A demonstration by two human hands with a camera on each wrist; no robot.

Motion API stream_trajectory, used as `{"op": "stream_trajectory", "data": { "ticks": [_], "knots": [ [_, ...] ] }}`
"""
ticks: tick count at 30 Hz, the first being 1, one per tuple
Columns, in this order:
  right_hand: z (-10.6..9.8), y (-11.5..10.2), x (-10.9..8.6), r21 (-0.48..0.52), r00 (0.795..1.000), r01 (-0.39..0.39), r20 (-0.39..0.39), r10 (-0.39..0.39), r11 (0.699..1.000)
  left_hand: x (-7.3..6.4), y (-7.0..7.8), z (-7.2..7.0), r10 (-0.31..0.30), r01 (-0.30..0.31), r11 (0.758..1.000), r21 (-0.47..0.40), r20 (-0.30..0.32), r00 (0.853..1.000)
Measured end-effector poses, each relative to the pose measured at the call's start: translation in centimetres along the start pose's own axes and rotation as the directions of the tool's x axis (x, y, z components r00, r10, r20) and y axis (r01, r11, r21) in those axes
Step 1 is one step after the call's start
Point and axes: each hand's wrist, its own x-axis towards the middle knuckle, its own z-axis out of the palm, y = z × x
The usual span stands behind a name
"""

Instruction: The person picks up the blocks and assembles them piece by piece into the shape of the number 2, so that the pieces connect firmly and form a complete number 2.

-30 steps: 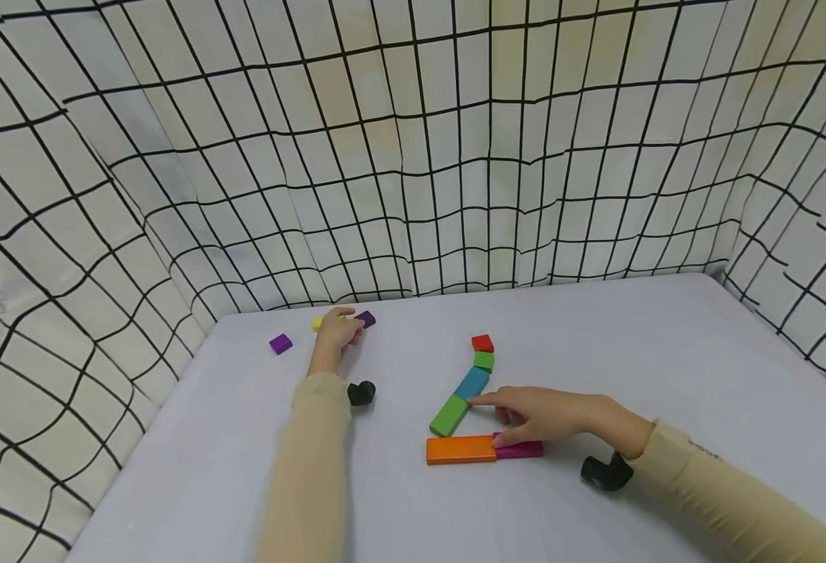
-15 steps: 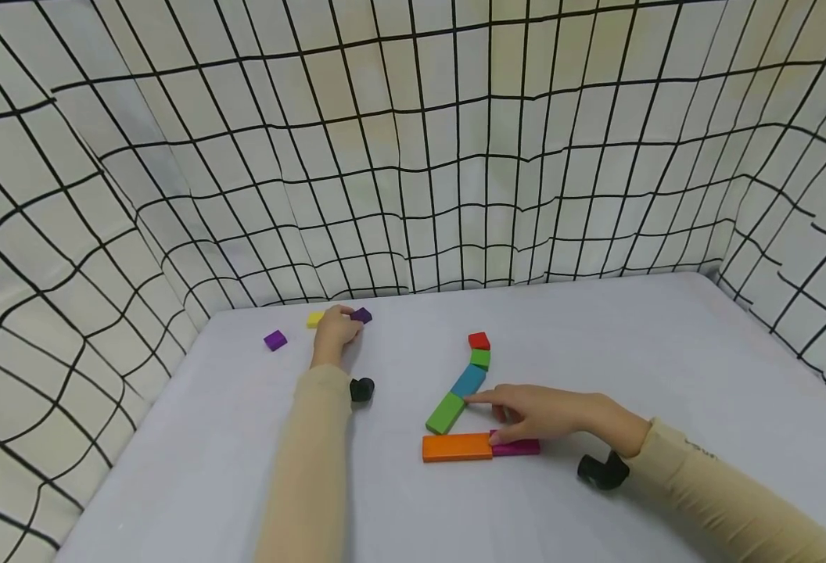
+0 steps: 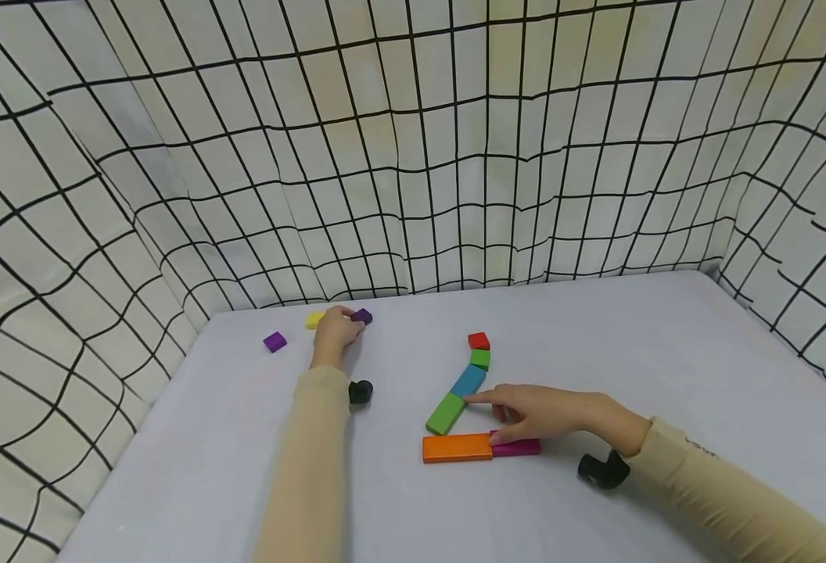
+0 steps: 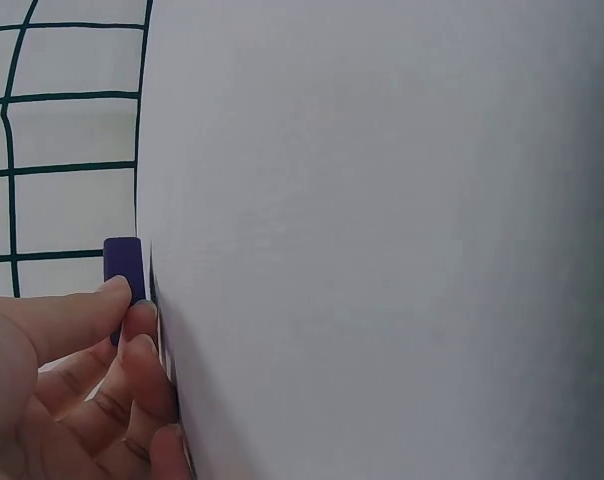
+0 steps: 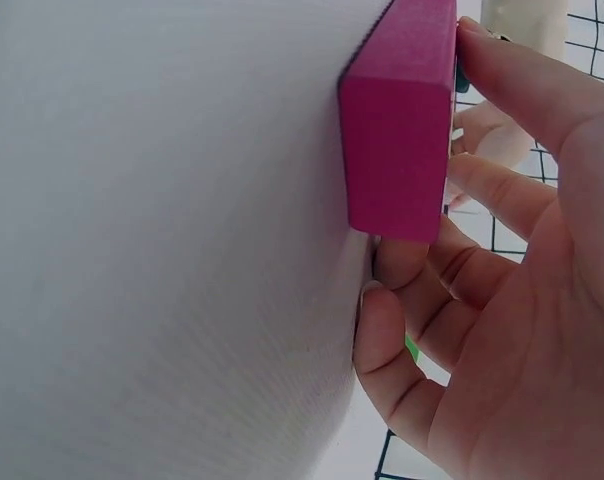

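Judging by the layout, six blocks look placed in an arrangement around the orange block (image 3: 457,448), and three seem left outside it. Farthest left of the orange block, and beyond it, a purple block (image 3: 275,342) lies loose on the counter (image 3: 631,336); next comes a yellow block (image 3: 314,320), partly hidden by the left hand (image 3: 332,336), which pinches a dark purple block (image 3: 362,316) between thumb and finger, at the hand's right side, well beyond the orange block. Away from the orange block runs a bent line: a long green block (image 3: 445,414), a blue block (image 3: 468,381), a small green block (image 3: 479,359) and a red block (image 3: 479,341) at the far end; whether the long green block touches the orange block I cannot tell. A magenta block (image 3: 522,448) butts against the orange block's right end. Right of the orange block, the right hand (image 3: 554,410) stretches its forefinger to where the long green block and blue block meet, its thumb resting at the magenta block, pinching nothing that shows
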Motion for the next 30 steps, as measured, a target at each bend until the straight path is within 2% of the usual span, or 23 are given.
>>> {"op": "stream_trajectory", "data": {
  "ticks": [8,16,23,30],
  "knots": [
    [0.2,-0.1,-0.1,0.0,1.0,0.008,-0.001,-0.008,1.0,0.2,0.0,0.0,0.009,-0.009,1.0,0.009,0.002,1.0],
    [0.2,-0.2,-0.1,0.003,1.0,0.014,-0.007,-0.014,1.0,-0.5,0.9,0.2,0.097,-0.097,0.993,0.061,-0.005,0.995],
    [0.0,-0.2,-0.1,0.008,1.0,0.008,-0.008,-0.008,1.0,-0.9,2.2,0.7,0.101,-0.1,0.995,-0.015,0.039,0.994],
    [0.1,-0.1,0.0,0.002,1.0,-0.006,-0.005,0.006,1.0,-1.2,3.2,1.1,0.107,-0.107,0.994,0.0,0.057,0.993]
  ]
}}
